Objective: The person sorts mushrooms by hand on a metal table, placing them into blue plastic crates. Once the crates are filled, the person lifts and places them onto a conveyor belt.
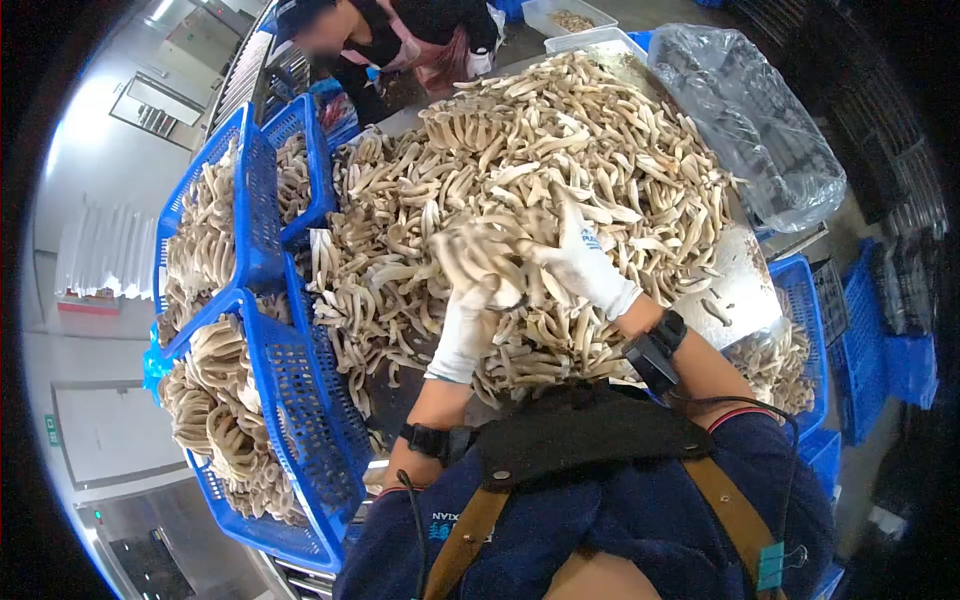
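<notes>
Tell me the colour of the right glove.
The right glove is white with blue print, seen best in the head view.

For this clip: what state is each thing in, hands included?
Mushroom cluster: held, motion-blurred
Left hand: gloved, holding the cluster
Right hand: gloved, close to the cluster, grip unclear
Loose mushrooms: heaped on the table
Near left blue basket: loaded with mushrooms
Clear plastic bag: bulging, contents unclear

Mushroom clump (470, 252): grey-brown, joined at pale base, motion-blurred, held over near part of pile (610, 150). Pile: loose, beige, curved, heaped at mixed angles.
</notes>
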The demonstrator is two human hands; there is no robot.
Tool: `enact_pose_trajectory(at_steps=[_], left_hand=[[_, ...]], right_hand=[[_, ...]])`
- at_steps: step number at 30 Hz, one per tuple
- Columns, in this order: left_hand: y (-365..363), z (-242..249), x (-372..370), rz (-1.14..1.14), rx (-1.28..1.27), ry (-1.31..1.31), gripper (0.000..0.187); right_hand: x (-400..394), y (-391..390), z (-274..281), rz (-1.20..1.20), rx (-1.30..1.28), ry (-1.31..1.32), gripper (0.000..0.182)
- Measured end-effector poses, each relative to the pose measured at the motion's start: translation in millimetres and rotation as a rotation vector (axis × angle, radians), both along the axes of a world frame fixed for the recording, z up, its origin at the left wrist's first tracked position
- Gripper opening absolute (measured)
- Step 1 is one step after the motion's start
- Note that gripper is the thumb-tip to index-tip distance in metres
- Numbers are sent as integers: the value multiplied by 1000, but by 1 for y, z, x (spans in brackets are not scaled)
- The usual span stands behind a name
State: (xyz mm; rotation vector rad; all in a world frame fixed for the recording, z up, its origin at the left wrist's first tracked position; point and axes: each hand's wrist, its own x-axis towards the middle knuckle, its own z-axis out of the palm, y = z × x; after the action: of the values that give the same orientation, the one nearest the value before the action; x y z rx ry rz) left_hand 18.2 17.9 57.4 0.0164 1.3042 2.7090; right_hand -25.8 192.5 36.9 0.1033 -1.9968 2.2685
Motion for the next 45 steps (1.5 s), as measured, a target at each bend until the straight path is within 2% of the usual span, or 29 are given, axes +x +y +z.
enact_pose_trajectory(at_steps=[1, 3, 5, 6, 8, 9, 11, 14, 16, 17, 19, 21, 22, 23, 24, 25, 27, 28, 29, 30, 33, 35, 36, 38, 39, 40, 42, 44, 45], left_hand=[[-5, -12, -1, -129, 54, -39, 95], [-3, -4, -2, -104, 1, -9, 96], [-10, -23, -3, -211, -50, 148, 96], [-4, -17, 0, -120, -65, 88, 95], [6, 4, 1, 62, -102, -23, 92], [-16, -19, -8, -88, 252, -277, 92], [-13, -24, -3, -20, -49, -129, 54], [-7, -16, 2, 0, -70, -123, 55], [-12, -1, -5, 144, 83, -345, 62], [-5, 6, 2, 125, -21, -157, 65], [-15, -3, 8, -289, -309, -95, 54], [-10, 1, 8, -74, -178, -249, 44], [-19, -12, 1, 51, 65, -421, 42], [-22, -12, 6, 60, -102, -287, 35], [-26, -8, 9, -303, -210, -143, 32], [-9, -7, 22, -130, -209, -167, 31], [-10, 1, 19, -130, -153, -171, 33], [-24, -19, 12, -85, 32, -401, 39], [-31, -37, 17, -168, -332, -179, 36], [-24, -32, 24, -160, -435, -135, 30], [-6, 9, 34, -78, -347, -276, 16], [-20, 0, 26, -2, -284, -325, 18], [-26, -24, 29, -198, -672, -110, 18], [-21, -24, 35, -250, -538, -147, 14], [-26, -34, 36, -268, -487, -146, 16], [-38, -48, 28, -315, -772, 164, 15], [-50, -52, 24, -195, -1447, 660, 15], [-19, -21, 39, -199, -805, 25, 15], [-21, -20, 37, -190, -716, -76, 17]], right_hand=[[2, 6, 6, -128, 628, 170, 74], [8, 8, 25, 34, 649, 179, 74], [15, 7, 36, 200, 845, 327, 66], [16, 0, 41, 377, 426, -18, 57], [9, 11, 18, 297, 451, -5, 33], [6, 6, -5, 216, -43, -12, 28], [14, -7, 4, 324, 0, -15, 25], [14, -15, -10, 302, -77, -128, 35], [16, -1, 15, 294, -76, -272, 59], [20, -7, 11, 417, -471, -311, 63], [30, -11, 19, 530, -461, -259, 52], [26, -7, 9, 419, -426, -235, 51], [25, -2, 9, 335, -265, -250, 50], [34, 0, 11, 376, -303, -263, 41], [45, -3, 30, 444, -403, -293, 32], [46, -5, 21, 478, -383, -301, 31], [45, -3, 12, 470, -359, -350, 31], [47, 1, 10, 419, -357, -394, 33], [47, -5, 1, 413, -340, -313, 34], [51, -10, -1, 409, -348, -296, 33], [52, -9, -2, 418, -385, -283, 34], [48, 2, 1, 427, -414, -286, 36], [53, -11, 15, 422, -403, -384, 31], [50, -17, 1, 522, -67, -205, 31], [45, -8, -13, 541, -164, -267, 38], [43, -4, -1, 472, -147, -364, 36], [47, -13, -9, 341, -32, -176, 35], [43, -12, 6, 508, 396, -17, 35], [43, -9, 7, 549, 95, -174, 33]])
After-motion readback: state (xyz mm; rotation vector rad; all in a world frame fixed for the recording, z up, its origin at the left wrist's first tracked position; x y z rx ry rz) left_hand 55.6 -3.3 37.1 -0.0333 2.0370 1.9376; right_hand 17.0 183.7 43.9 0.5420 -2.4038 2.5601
